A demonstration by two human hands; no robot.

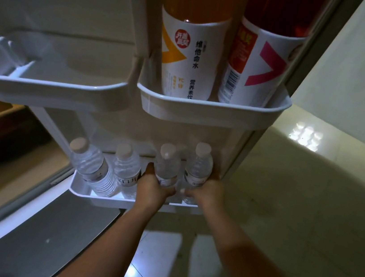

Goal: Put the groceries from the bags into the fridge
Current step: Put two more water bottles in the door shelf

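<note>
The fridge door stands open in front of me. Its bottom door shelf (pixel 102 200) holds several clear water bottles with white caps. My left hand (pixel 152 187) grips the third water bottle (pixel 167 163) around its lower body. My right hand (pixel 204 192) grips the rightmost water bottle (pixel 199 164) the same way. Both bottles stand upright in the shelf. To the left, a tilted water bottle (pixel 89 162) leans leftwards and another water bottle (pixel 126 165) stands beside it.
The upper right door shelf (pixel 203 115) carries an orange drink bottle (pixel 189 52) and a red drink bottle (pixel 258 62). The upper left door shelf (pixel 50 89) has nothing in it. Tiled floor (pixel 285 199) lies to the right and below.
</note>
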